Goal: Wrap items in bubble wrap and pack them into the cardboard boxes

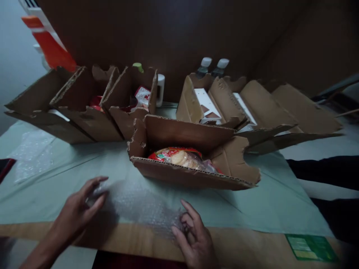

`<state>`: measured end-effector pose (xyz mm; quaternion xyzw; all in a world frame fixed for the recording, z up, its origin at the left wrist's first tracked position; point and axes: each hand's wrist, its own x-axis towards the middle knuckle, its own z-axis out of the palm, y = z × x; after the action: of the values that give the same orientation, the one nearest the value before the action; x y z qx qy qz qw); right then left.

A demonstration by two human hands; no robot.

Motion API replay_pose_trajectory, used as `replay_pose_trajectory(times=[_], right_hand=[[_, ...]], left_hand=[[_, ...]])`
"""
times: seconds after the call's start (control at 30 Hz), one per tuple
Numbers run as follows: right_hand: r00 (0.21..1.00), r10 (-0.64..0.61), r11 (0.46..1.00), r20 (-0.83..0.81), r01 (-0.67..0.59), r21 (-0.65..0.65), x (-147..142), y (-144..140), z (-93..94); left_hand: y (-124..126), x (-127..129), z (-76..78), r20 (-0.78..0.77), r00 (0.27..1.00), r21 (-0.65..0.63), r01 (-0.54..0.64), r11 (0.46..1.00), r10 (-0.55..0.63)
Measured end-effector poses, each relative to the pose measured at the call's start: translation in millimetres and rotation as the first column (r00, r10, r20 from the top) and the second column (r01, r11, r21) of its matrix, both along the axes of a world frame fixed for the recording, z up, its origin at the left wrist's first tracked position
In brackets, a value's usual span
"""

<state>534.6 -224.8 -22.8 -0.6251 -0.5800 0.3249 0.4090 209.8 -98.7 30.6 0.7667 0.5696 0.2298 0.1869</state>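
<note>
A clear sheet of bubble wrap (140,205) stretches between my two hands, low over the front of the table and blurred in parts. My left hand (77,211) has its left end between thumb and fingers. At the right end, the curled fingers and thumb of my right hand (195,237) grip the wrap's edge. Just beyond the wrap stands an open cardboard bin (193,177). Inside it lies a red and clear plastic food packet (179,157), its lower part hidden by the bin's front wall.
Several cardboard bins (89,125) line the back left, and more bins (260,108) the back right. Bottles (204,65) and a white mug (160,89) stand behind. Another bubble wrap piece (35,151) lies left. A green packet (311,247) rests at the front right edge. Dark-clothed legs (328,172) show right.
</note>
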Motion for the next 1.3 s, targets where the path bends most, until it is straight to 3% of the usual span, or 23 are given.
replay_pose_trajectory(times=[0.13,0.2,0.27,0.33,0.4,0.53,0.6,0.73,0.8,0.87,0.93,1.0,1.1,1.2,1.27,1.3], right_hand=[[0.971,0.076,0.988,-0.228,-0.104,-0.115,-45.3,0.3,4.3],[0.941,0.100,0.969,-0.323,-0.167,-0.184,-63.7,2.1,7.7],[0.916,0.120,0.940,-0.382,-0.229,-0.254,-74.1,4.9,10.8],[0.902,0.122,0.915,-0.414,-0.264,-0.306,-77.1,8.3,13.1],[0.898,0.090,0.906,-0.431,-0.254,-0.340,-76.2,10.9,14.6],[0.888,0.003,0.881,-0.459,-0.219,-0.418,-74.7,12.8,17.7],[0.914,0.021,0.888,-0.406,-0.204,-0.412,-76.2,14.1,20.3],[0.965,0.195,0.925,-0.176,-0.240,-0.294,-84.3,21.1,28.7],[0.946,0.235,0.911,-0.225,-0.295,-0.289,-89.7,24.6,33.4],[0.903,0.180,0.873,-0.391,-0.330,-0.360,-94.2,26.1,37.3],[0.841,0.057,0.832,-0.537,-0.337,-0.440,-96.5,25.3,39.8],[0.782,-0.031,0.824,-0.623,-0.332,-0.458,-95.1,22.1,40.7],[0.750,-0.034,0.865,-0.661,-0.309,-0.395,-86.2,14.6,41.6],[0.871,0.070,0.949,-0.487,-0.208,-0.236,-75.5,8.8,44.7],[0.955,0.204,0.977,-0.214,-0.214,-0.025,-73.5,10.1,47.5],[0.962,0.270,0.960,-0.049,-0.265,0.093,-75.0,12.9,48.6]], left_hand=[[57.5,13.9,17.5,-0.216,0.973,-0.024,0.074,0.997,-0.077],[81.3,24.3,12.8,-0.326,0.937,-0.033,0.123,0.992,-0.127],[87.7,29.3,4.2,-0.360,0.917,0.022,0.193,0.981,-0.173],[70.3,26.4,-1.9,-0.288,0.940,0.170,0.239,0.956,-0.184],[32.2,16.3,-3.6,-0.165,0.962,0.270,0.255,0.928,-0.217],[-55.7,-8.8,-3.0,-0.037,0.921,0.121,0.390,0.913,-0.388],[-83.3,-15.6,-4.9,-0.016,0.902,0.031,0.432,0.901,-0.431],[-100.0,-16.6,-13.9,-0.009,0.901,-0.007,0.434,0.901,-0.434],[-99.6,-13.9,-19.4,-0.018,0.897,0.029,0.442,0.897,-0.441],[-99.4,-9.6,-24.0,-0.013,0.895,0.095,0.444,0.891,-0.445],[-100.5,-3.0,-26.7,0.044,0.920,0.194,0.375,0.906,-0.390],[-101.4,5.6,-26.6,0.176,0.948,0.252,0.218,0.943,-0.266],[-98.4,17.6,-22.7,0.363,0.932,0.132,-0.051,0.990,0.000],[-89.9,22.4,-22.0,0.384,0.897,-0.021,-0.229,0.973,0.220],[-83.3,21.9,-25.8,0.356,0.890,-0.043,-0.287,0.957,0.283],[-80.2,21.2,-28.5,0.339,0.894,-0.037,-0.299,0.954,0.294]])
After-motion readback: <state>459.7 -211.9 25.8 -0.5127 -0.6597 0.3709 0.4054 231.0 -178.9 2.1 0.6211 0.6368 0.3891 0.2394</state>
